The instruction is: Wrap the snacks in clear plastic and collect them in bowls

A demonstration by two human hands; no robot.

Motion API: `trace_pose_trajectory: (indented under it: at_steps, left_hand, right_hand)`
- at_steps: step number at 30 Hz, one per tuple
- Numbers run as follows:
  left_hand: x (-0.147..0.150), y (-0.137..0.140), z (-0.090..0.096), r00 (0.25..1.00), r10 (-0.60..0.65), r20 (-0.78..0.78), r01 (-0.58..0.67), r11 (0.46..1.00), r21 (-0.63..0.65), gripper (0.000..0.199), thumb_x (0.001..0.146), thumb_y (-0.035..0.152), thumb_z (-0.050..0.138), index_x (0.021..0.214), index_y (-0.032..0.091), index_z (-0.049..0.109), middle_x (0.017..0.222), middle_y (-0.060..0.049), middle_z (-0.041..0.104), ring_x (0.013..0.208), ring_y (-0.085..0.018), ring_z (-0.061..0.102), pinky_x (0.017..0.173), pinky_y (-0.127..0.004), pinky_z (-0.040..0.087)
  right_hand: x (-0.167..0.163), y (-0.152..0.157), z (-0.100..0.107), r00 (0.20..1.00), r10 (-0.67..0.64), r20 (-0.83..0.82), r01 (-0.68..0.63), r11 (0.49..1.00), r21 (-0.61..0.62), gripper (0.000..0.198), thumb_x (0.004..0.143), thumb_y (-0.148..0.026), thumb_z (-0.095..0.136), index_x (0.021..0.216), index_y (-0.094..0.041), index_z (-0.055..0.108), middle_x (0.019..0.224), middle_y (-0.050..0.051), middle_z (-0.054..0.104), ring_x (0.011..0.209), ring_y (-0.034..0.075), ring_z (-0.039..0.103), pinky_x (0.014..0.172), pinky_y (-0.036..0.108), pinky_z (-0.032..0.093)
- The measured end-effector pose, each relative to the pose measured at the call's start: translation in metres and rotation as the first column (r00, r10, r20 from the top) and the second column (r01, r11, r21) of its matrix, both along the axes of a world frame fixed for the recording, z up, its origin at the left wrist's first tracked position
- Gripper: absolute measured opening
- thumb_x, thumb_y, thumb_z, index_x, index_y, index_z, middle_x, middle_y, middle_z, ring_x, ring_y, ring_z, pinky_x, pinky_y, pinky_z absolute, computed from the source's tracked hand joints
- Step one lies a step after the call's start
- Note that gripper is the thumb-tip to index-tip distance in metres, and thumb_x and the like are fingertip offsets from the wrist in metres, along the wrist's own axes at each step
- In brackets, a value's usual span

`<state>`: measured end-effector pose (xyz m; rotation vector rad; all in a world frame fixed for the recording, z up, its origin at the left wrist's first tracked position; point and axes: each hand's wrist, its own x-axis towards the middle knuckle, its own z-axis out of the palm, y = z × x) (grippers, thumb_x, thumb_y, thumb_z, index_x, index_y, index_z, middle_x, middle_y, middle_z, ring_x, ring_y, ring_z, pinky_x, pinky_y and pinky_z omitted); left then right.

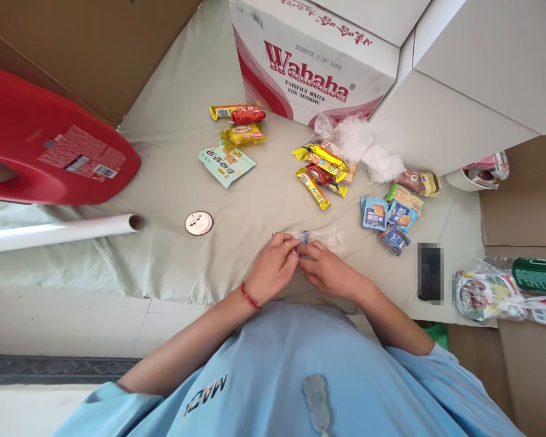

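Close to the table's front edge, my left hand [275,264] and my right hand [327,267] meet, fingers curled and closed. They pinch the near side of a clear plastic bag [330,238] with blue print, which lies partly under the fingertips. What sits between the fingertips is mostly hidden. Beyond the hands lies a pile of yellow and red wrapped snacks [323,167]. Blue snack packets [394,215] are to the right of it. A round pin badge [199,223], pin side up, rests to the left of my left hand.
A mint green pouch [227,164] and more wrapped snacks [242,126] lie farther back. Behind them stands a Wahaha carton [309,73], with crumpled clear plastic [364,145] before it. A red jug [64,145] and white tube [64,233] are left; a bottle [539,275] is right.
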<state>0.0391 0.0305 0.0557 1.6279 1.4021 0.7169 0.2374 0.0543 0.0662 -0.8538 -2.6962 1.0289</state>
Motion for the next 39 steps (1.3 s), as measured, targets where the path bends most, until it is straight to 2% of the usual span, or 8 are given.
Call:
trace_pose_trajectory:
  at_steps: [3, 8, 11, 17, 21, 25, 31, 39]
  left_hand:
    - [0.005, -0.012, -0.011, 0.979, -0.112, -0.172, 0.138, 0.979, 0.149, 0.045, 0.088, 0.011, 0.047, 0.128, 0.012, 0.068, 0.129, -0.017, 0.063, 0.123, -0.027, 0.062, 0.109, -0.046, 0.054]
    - [0.010, -0.028, -0.022, 0.892, -0.162, -0.421, 0.283, 0.928, 0.242, 0.055, 0.088, 0.011, 0.049, 0.142, 0.006, 0.056, 0.147, -0.022, 0.057, 0.134, -0.033, 0.054, 0.115, -0.049, 0.047]
    - [0.009, -0.030, -0.020, 0.822, -0.174, -0.543, 0.340, 0.914, 0.222, 0.051, 0.094, 0.013, 0.045, 0.144, 0.009, 0.056, 0.149, -0.019, 0.059, 0.128, -0.031, 0.059, 0.106, -0.047, 0.050]
    - [0.009, -0.029, -0.015, 0.802, -0.159, -0.576, 0.360, 0.898, 0.254, 0.044, 0.100, 0.009, 0.040, 0.136, 0.009, 0.063, 0.141, -0.020, 0.066, 0.122, -0.030, 0.064, 0.096, -0.044, 0.050]
    - [0.002, -0.032, -0.013, 0.845, -0.222, -0.487, 0.368, 0.901, 0.229, 0.034, 0.095, 0.009, 0.043, 0.112, 0.010, 0.073, 0.112, -0.018, 0.073, 0.113, -0.030, 0.066, 0.102, -0.047, 0.052]
    - [-0.030, -0.047, -0.007, 0.913, -0.251, -0.322, 0.328, 0.920, 0.213, 0.039, 0.095, 0.016, 0.046, 0.127, 0.015, 0.070, 0.136, -0.017, 0.067, 0.129, -0.030, 0.061, 0.118, -0.054, 0.046]
    - [-0.080, -0.058, -0.012, 0.968, -0.021, -0.249, 0.069, 0.980, 0.188, 0.029, 0.100, 0.027, 0.049, 0.113, 0.023, 0.075, 0.116, -0.008, 0.078, 0.128, -0.029, 0.065, 0.107, -0.048, 0.056]
    - [-0.062, -0.040, 0.001, 0.989, 0.142, -0.041, -0.135, 0.981, 0.141, 0.026, 0.102, 0.037, 0.052, 0.107, 0.022, 0.073, 0.115, -0.009, 0.075, 0.118, -0.024, 0.068, 0.106, -0.044, 0.055]
  right_hand:
    - [0.017, 0.000, -0.001, 0.971, -0.231, -0.066, 0.228, 0.972, -0.049, 0.036, 0.102, -0.016, 0.047, 0.131, -0.022, 0.066, 0.117, 0.011, 0.068, 0.106, 0.023, 0.061, 0.095, 0.039, 0.054]
    - [0.029, 0.004, -0.017, 0.741, -0.661, 0.118, 0.619, 0.741, 0.262, 0.042, 0.096, -0.032, 0.065, 0.134, -0.015, 0.066, 0.133, 0.022, 0.057, 0.125, 0.037, 0.050, 0.105, 0.055, 0.048]
    - [0.033, 0.006, -0.016, 0.760, -0.630, 0.158, 0.595, 0.773, 0.220, 0.019, 0.093, -0.028, 0.066, 0.107, -0.016, 0.071, 0.137, 0.021, 0.056, 0.128, 0.036, 0.049, 0.106, 0.053, 0.047]
    - [-0.001, 0.017, 0.018, 0.821, -0.559, 0.113, 0.569, 0.816, -0.103, 0.013, 0.098, -0.033, 0.061, 0.100, -0.020, 0.063, 0.086, 0.001, 0.068, 0.079, 0.018, 0.063, 0.074, 0.028, 0.048]
    - [-0.059, 0.033, 0.019, 0.879, -0.411, 0.242, 0.421, 0.907, 0.013, 0.013, 0.102, -0.024, 0.054, 0.109, -0.019, 0.063, 0.104, 0.007, 0.070, 0.095, 0.021, 0.066, 0.081, 0.030, 0.048]
    - [-0.092, 0.035, 0.008, 0.845, -0.314, 0.432, 0.294, 0.949, 0.116, 0.022, 0.107, -0.020, 0.043, 0.120, -0.017, 0.061, 0.113, 0.012, 0.066, 0.093, 0.024, 0.066, 0.077, 0.033, 0.050]
    - [-0.091, 0.011, 0.004, 0.880, -0.269, 0.392, 0.160, 0.944, 0.290, 0.037, 0.097, -0.044, 0.069, 0.119, -0.016, 0.061, 0.117, 0.016, 0.059, 0.113, 0.033, 0.055, 0.093, 0.043, 0.050]
    - [-0.053, 0.012, 0.005, 0.873, -0.460, 0.160, 0.425, 0.880, 0.213, 0.020, 0.094, -0.016, 0.058, 0.112, -0.017, 0.066, 0.120, 0.017, 0.063, 0.113, 0.031, 0.054, 0.098, 0.045, 0.050]
